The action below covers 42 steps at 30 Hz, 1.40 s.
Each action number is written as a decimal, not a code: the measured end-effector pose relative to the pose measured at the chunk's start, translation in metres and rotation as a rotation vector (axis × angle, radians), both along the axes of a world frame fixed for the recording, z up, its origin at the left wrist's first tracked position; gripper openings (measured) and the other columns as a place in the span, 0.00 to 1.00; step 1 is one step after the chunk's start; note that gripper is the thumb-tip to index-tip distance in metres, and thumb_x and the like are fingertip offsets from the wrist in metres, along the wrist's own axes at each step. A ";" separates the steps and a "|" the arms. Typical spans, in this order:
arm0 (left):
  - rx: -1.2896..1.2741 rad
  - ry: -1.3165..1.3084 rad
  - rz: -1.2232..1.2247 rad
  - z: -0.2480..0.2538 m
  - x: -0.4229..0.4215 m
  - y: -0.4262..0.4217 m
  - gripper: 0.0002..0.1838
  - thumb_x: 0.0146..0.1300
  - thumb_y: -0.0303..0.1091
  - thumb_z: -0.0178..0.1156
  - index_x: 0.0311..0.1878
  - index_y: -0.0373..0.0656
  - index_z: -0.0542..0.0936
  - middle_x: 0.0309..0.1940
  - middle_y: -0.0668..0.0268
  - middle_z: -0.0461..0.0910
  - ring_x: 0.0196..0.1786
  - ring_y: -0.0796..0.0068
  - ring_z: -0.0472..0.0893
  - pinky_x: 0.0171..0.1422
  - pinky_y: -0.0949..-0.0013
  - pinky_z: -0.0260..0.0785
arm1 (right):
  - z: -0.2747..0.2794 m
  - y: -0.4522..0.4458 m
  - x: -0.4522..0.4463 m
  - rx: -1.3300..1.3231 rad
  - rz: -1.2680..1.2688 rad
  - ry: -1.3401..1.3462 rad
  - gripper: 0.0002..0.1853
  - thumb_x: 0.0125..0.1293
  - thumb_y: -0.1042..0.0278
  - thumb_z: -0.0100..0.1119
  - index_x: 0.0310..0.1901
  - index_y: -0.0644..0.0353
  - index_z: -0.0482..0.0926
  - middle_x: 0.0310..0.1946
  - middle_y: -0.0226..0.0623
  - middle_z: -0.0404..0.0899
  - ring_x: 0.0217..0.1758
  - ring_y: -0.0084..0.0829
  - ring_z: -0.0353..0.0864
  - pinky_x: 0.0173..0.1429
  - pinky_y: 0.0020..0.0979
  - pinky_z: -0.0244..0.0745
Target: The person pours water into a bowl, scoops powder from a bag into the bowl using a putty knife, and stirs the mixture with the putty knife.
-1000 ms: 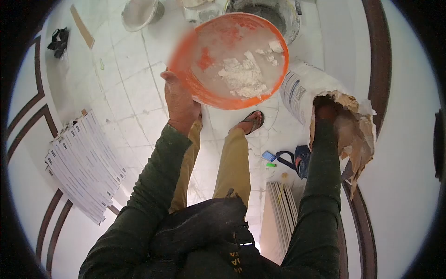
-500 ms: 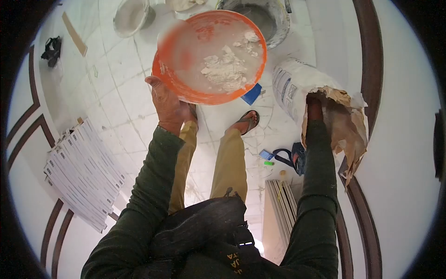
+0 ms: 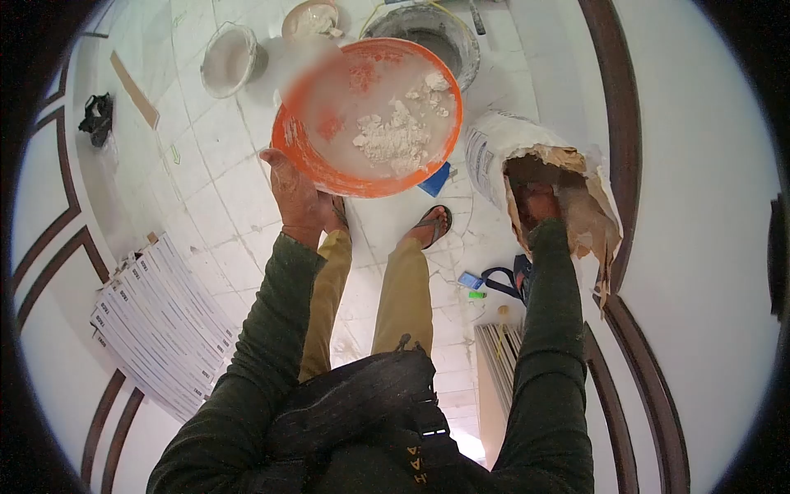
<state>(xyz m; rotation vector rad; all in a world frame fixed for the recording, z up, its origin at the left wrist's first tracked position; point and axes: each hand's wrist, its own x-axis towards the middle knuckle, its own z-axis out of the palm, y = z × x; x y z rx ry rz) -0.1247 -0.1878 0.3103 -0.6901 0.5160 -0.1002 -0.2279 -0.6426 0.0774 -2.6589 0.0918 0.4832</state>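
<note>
My left hand (image 3: 298, 196) grips the near left rim of an orange basin (image 3: 329, 179), thumb up along its side and fingers underneath. White powder and lumps (image 3: 395, 136) lie in the basin, which is tilted toward me above the floor. Fine dust or a smear blurs its upper left edge. On the right, my right hand (image 3: 541, 202) reaches through the torn mouth of a paper sack (image 3: 492, 156). Only the back of that hand shows dimly; its fingers are hidden inside. Ragged brown paper hangs from the sack's opening.
Beyond the basin are a black bucket (image 3: 462, 51), a white bucket (image 3: 230, 62) and a small bowl (image 3: 311, 16). A blue piece (image 3: 434, 179) lies by my foot. Stacked boxes (image 3: 160, 325) stand left; stacked panels (image 3: 496, 358) and a dark strap (image 3: 500, 282) are right.
The sack and my right hand appear further left in view, and more of the sack's dark inside shows. The basin sits slightly lower in view, still in my left hand.
</note>
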 end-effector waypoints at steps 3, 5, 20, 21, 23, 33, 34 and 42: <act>1.486 -0.103 -0.303 0.009 0.003 -0.023 0.27 0.69 0.49 0.44 0.61 0.39 0.70 0.61 0.55 0.72 0.62 0.54 0.71 0.76 0.51 0.41 | 0.085 0.020 0.030 0.190 -0.134 -0.017 0.06 0.60 0.67 0.59 0.33 0.60 0.80 0.28 0.35 0.79 0.26 0.30 0.75 0.26 0.30 0.67; 1.766 -0.073 -0.337 0.027 0.013 -0.044 0.35 0.66 0.60 0.45 0.64 0.38 0.67 0.61 0.57 0.71 0.62 0.60 0.72 0.72 0.56 0.52 | 0.129 0.038 0.042 0.428 -0.434 0.180 0.05 0.60 0.68 0.60 0.31 0.59 0.79 0.24 0.30 0.77 0.21 0.23 0.72 0.20 0.27 0.63; 1.839 -0.210 -0.431 0.027 0.014 -0.081 0.41 0.68 0.68 0.39 0.65 0.37 0.64 0.60 0.59 0.71 0.62 0.66 0.71 0.69 0.62 0.63 | 0.247 0.049 -0.002 0.830 -0.922 0.429 0.11 0.67 0.63 0.57 0.38 0.64 0.80 0.24 0.30 0.77 0.15 0.18 0.66 0.16 0.22 0.54; 1.837 -0.213 -0.438 0.026 0.013 -0.083 0.42 0.68 0.68 0.40 0.66 0.37 0.63 0.60 0.59 0.71 0.62 0.66 0.71 0.69 0.63 0.63 | 0.258 0.051 -0.001 0.825 -0.918 0.423 0.12 0.67 0.63 0.57 0.39 0.64 0.81 0.25 0.31 0.77 0.15 0.18 0.66 0.16 0.22 0.54; 1.800 -0.229 -0.442 0.024 0.011 -0.087 0.43 0.66 0.69 0.43 0.66 0.37 0.64 0.61 0.59 0.70 0.63 0.68 0.71 0.69 0.63 0.63 | 0.272 0.051 -0.005 0.821 -0.941 0.420 0.12 0.68 0.63 0.57 0.41 0.65 0.80 0.26 0.32 0.78 0.16 0.19 0.67 0.16 0.22 0.55; 1.817 -0.269 -0.454 0.024 0.009 -0.095 0.42 0.65 0.69 0.46 0.63 0.38 0.66 0.58 0.61 0.71 0.61 0.71 0.70 0.67 0.66 0.62 | 0.315 0.070 -0.016 0.879 -1.033 0.286 0.14 0.67 0.63 0.56 0.46 0.66 0.81 0.22 0.31 0.74 0.13 0.17 0.61 0.16 0.26 0.65; 1.815 -0.274 -0.456 0.022 0.008 -0.097 0.41 0.65 0.69 0.46 0.63 0.38 0.66 0.58 0.61 0.71 0.61 0.72 0.70 0.67 0.66 0.62 | 0.314 0.068 -0.018 0.890 -1.039 0.282 0.14 0.67 0.63 0.56 0.45 0.66 0.81 0.22 0.31 0.74 0.13 0.17 0.61 0.16 0.26 0.65; 1.801 -0.278 -0.467 0.018 0.005 -0.099 0.38 0.68 0.67 0.44 0.63 0.39 0.66 0.57 0.61 0.71 0.61 0.73 0.70 0.67 0.67 0.62 | 0.344 0.089 -0.016 0.947 -1.003 0.170 0.14 0.68 0.63 0.57 0.40 0.69 0.80 0.19 0.33 0.73 0.14 0.18 0.64 0.17 0.23 0.60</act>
